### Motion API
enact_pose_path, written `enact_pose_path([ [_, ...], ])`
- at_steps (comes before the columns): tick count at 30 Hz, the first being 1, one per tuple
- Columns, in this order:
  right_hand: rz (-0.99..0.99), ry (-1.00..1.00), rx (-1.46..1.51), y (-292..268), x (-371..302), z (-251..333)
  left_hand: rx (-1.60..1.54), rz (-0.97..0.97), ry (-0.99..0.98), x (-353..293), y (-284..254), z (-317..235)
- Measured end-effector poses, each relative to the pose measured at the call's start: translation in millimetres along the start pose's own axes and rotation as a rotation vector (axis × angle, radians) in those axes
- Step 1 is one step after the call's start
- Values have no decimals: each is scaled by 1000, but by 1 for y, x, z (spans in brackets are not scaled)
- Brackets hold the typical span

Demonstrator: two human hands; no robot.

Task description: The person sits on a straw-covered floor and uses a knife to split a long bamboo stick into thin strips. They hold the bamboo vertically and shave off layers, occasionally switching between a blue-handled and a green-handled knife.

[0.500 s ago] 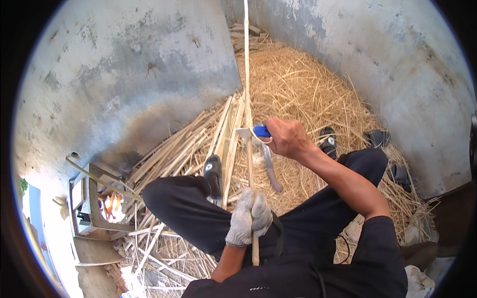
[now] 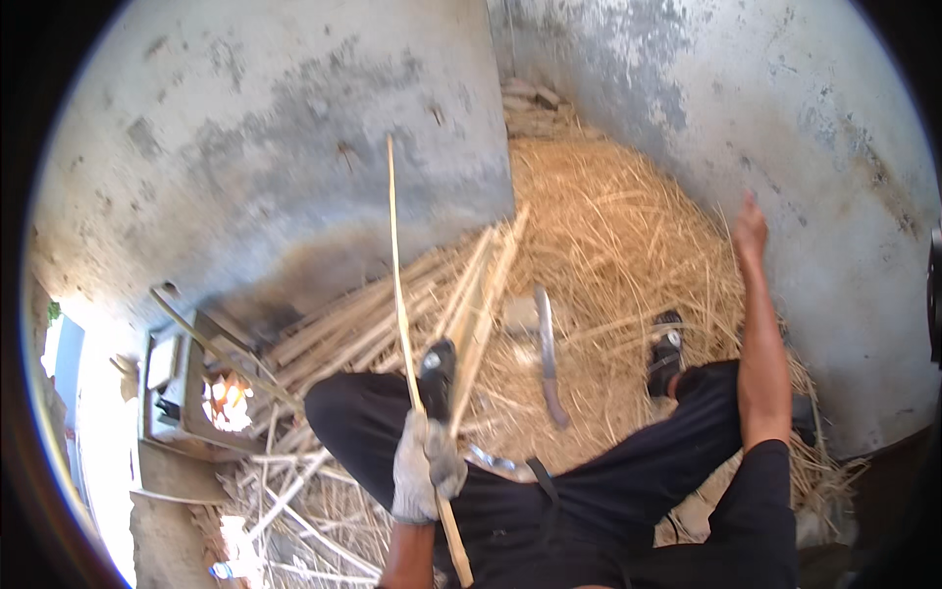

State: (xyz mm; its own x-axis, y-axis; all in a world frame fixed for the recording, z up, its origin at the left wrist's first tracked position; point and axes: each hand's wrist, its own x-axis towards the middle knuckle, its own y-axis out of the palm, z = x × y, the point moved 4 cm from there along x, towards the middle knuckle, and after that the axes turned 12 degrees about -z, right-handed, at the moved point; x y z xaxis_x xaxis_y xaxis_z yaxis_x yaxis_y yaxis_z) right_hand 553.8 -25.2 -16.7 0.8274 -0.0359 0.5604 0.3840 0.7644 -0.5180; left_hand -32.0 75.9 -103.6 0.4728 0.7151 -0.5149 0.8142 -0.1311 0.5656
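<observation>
My left hand [image 2: 428,466], in a grey-white knit glove, is closed around a long thin bamboo strip [image 2: 400,304]. The strip slants up and to the left, and its lower end passes beside my lap. Bare and raised out to the right, my right hand [image 2: 751,231] is near the grey wall. It is seen edge-on with its fingers stretched upward, and nothing shows in it. A small shiny bluish thing [image 2: 491,458] lies by my lap, too unclear to name. Between my feet, a long knife [image 2: 547,344] with a brown handle lies on the straw-covered ground.
Split bamboo strips [image 2: 353,304] are piled at the left, beside my foot. Shavings [image 2: 608,216] heap up toward the far corner. Grey walls [image 2: 294,118] stand left and right. A fire [image 2: 228,401] burns in a frame-like opening at the left.
My right hand has left the strip and swung out to the right, without the blue-handled scraper it held. My left hand has shifted left, tilting the strip leftward. The view has shifted too.
</observation>
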Motion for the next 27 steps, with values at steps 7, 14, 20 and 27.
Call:
enact_pose_path([
  [7, 625, -955, 520, -22, -208, 128, -76, 316, -52, -16, 64, -17],
  [14, 614, -1048, 696, -91, -246, 182, 46, 502, -168, -20, 86, 1],
  [20, 298, -1053, 641, -86, -235, 174, -16, 557, -304, -36, 87, 18],
  [27, 128, -1217, 608, -52, -224, 149, 44, 527, -337, -21, 75, 19],
])
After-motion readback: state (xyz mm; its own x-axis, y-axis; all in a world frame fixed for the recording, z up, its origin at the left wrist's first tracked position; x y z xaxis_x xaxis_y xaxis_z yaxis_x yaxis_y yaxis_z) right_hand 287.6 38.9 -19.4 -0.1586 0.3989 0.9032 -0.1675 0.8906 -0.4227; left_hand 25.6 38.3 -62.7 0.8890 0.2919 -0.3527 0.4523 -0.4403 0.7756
